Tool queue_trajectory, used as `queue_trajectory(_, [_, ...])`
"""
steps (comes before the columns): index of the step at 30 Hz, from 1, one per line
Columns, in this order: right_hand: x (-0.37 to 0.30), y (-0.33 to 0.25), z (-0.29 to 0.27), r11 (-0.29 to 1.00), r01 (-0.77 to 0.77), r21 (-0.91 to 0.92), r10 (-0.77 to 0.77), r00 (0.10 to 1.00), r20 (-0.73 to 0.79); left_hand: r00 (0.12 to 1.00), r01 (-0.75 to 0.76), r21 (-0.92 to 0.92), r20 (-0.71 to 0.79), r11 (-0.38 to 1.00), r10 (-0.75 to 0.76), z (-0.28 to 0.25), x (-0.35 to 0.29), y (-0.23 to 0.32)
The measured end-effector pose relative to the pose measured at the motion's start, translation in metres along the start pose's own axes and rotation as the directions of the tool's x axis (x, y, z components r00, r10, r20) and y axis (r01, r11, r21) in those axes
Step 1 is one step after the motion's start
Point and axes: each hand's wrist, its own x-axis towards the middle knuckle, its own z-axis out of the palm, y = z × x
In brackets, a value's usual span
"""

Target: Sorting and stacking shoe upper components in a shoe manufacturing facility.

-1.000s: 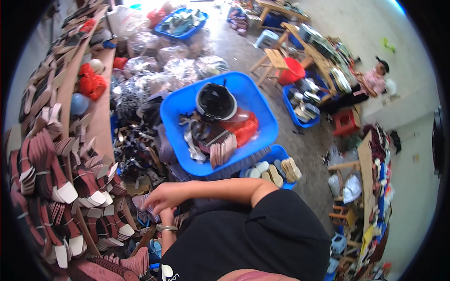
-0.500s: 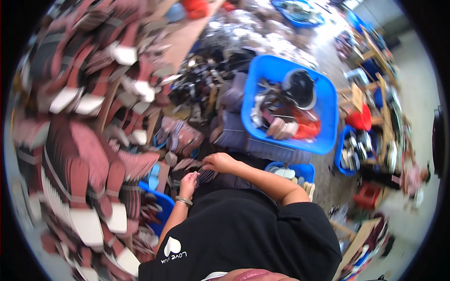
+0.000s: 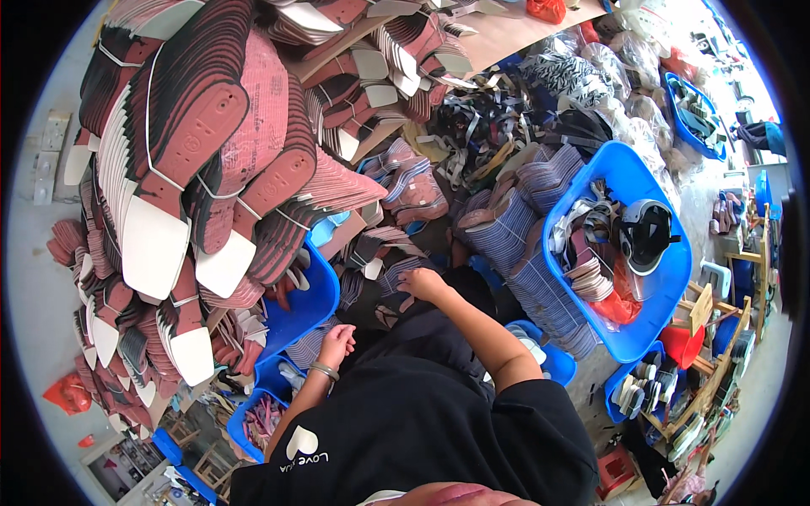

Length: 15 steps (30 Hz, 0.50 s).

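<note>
Here's the right hand (image 3: 424,285), fingers partly bent, out over the loose striped insoles (image 3: 390,277); contact or grip, I can't tell from here. Those insoles lie low in the gap between the blue bin (image 3: 322,291) and the tall striped insole stacks (image 3: 544,308). Over to the left hand (image 3: 339,344): fingers curled in, bracelet (image 3: 324,371) at the wrist, just beside the bin's lower end; nothing shows in it, but I can't see inside the curl.

And look at the left: tied bundles of reddish insoles (image 3: 202,126), heaped and overhanging at a slant! One knock from the left forearm or a slipping tie could, I'd judge, send a bundle sliding into that bin. On the right, the big blue tub (image 3: 624,333), helmet (image 3: 645,236) and red bag (image 3: 623,305) inside, sits right up against the striped stacks; drag a low insole out and the pile might lean. Tight quarters, too: a hurried pull could catch neighbouring pieces and scatter them.
</note>
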Motion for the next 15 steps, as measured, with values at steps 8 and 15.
queue_trajectory(8, [-0.031,0.05,0.053,0.998,-0.047,0.037,0.043,0.994,0.099,0.992,-0.087,0.077,0.1,0.993,0.079,0.009,0.011,0.013])
queue_trajectory(15, [-0.045,0.065,0.043,0.967,-0.235,0.096,0.231,0.972,0.049,0.979,-0.126,0.093,0.175,0.988,0.108,0.023,0.028,0.034])
